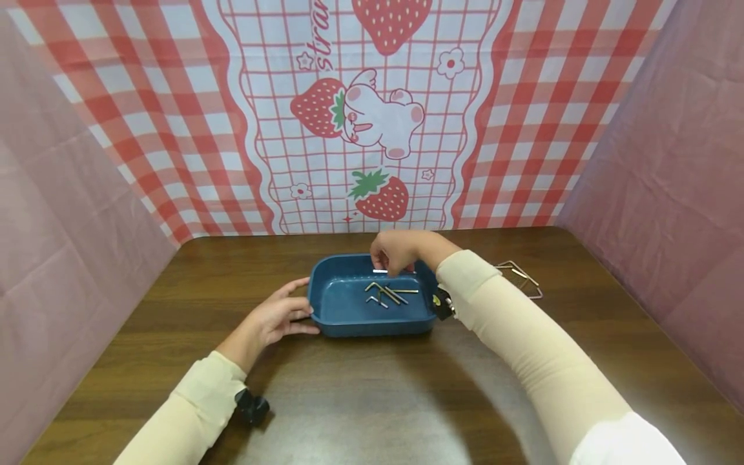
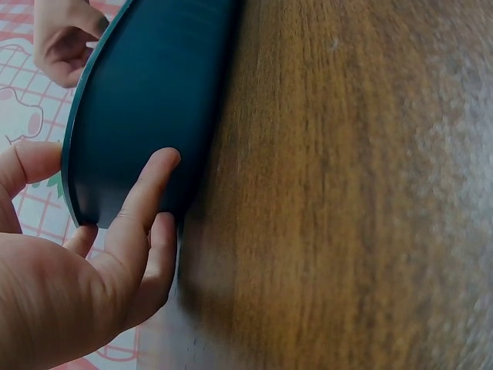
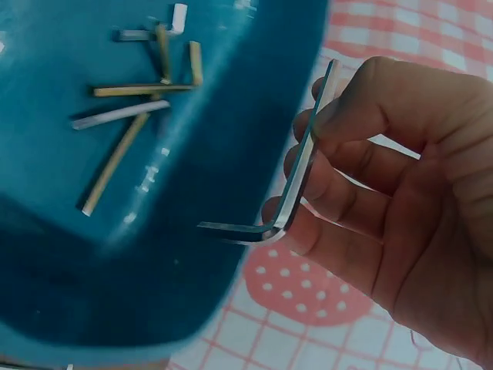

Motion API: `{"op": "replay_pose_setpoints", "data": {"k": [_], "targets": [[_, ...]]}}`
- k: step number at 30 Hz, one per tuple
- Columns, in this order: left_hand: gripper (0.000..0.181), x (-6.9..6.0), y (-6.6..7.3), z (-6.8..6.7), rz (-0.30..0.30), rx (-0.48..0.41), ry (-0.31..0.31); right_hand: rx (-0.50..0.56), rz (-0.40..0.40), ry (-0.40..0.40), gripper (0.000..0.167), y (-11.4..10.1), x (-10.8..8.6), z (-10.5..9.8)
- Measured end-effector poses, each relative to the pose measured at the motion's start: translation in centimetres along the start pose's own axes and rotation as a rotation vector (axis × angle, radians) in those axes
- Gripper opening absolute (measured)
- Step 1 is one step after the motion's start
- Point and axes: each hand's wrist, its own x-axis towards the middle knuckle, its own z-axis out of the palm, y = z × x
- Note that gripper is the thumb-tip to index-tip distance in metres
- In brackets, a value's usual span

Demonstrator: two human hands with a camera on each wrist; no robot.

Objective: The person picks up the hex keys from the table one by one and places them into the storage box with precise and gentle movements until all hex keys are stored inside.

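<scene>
A blue tray (image 1: 343, 328) holds several gold and silver L-shaped hex keys (image 1: 391, 294), loosely crossed on its floor. My left hand (image 1: 281, 314) rests against the tray's left end; in the left wrist view its fingers (image 2: 142, 196) lie spread on the outer wall. Over the tray's back edge, my right hand (image 1: 396, 250) pinches a silver hex key. In the right wrist view this key (image 3: 296, 177) lies between thumb and fingers of the right hand (image 3: 400, 169), its short arm pointing toward the tray's inside.
Several more hex keys (image 1: 526, 276) lie on the wooden table (image 1: 349, 400) right of the tray, partly behind the right forearm. A red and white strawberry-print cloth (image 1: 372, 116) hangs behind, with pink cloths (image 1: 657, 161) at both sides.
</scene>
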Motion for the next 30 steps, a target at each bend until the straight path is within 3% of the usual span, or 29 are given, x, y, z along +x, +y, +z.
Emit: {"op": "replay_pose_setpoints", "data": {"k": [14, 26, 30], "targets": [[0.079, 0.2, 0.0, 0.2, -0.005, 0.008, 0.014, -0.200, 0.083, -0.145, 0.019, -0.7, 3.0, 2.1], [0.079, 0.1, 0.0, 0.0, -0.009, 0.004, 0.017, -0.242, 0.071, -0.129, 0.022, -0.6, 3.7, 2.2], [0.079, 0.0, 0.1, 0.1, -0.006, 0.009, 0.012, -0.250, 0.100, -0.111, 0.026, -0.4, 3.5, 1.9]]}}
